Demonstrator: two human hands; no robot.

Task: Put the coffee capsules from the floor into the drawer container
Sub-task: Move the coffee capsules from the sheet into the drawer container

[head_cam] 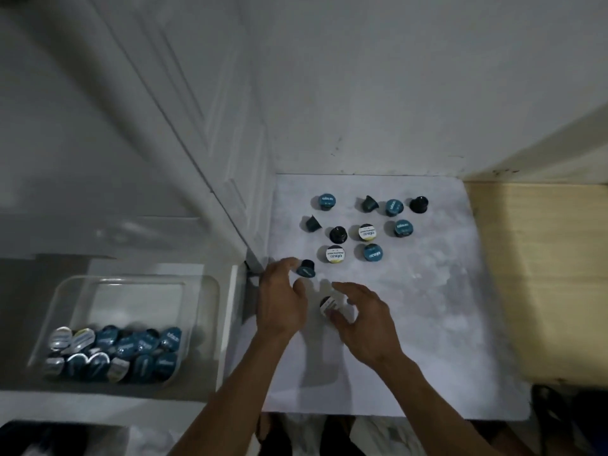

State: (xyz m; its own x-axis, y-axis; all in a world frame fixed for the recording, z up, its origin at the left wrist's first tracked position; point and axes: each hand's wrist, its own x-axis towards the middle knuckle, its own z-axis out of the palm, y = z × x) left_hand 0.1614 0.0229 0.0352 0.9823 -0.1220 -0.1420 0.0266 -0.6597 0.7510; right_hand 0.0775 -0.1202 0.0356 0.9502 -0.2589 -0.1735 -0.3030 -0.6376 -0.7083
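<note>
Reaching both hands, left hand (283, 301) pinching teal capsule (306, 268) near cabinet edge (253, 258).

Both forearms run out of the picture at the near edge, so nothing of the person past them shows. The left hand (283, 299) is smeared by motion, and whether its fingertips touch the dark capsule (306, 268) beside them cannot be told. The right hand (360, 320) covers part of a white-lidded capsule (327, 306), whose label is unreadable and whose body is hidden; the grip itself is blurred. In the clear container (210, 292) at the near left, the heaped capsules (115, 352) overlap, hiding the lower ones. The cupboard door (148, 110) on the left is streaked. Dark shapes at the near edge are cut off.
</note>
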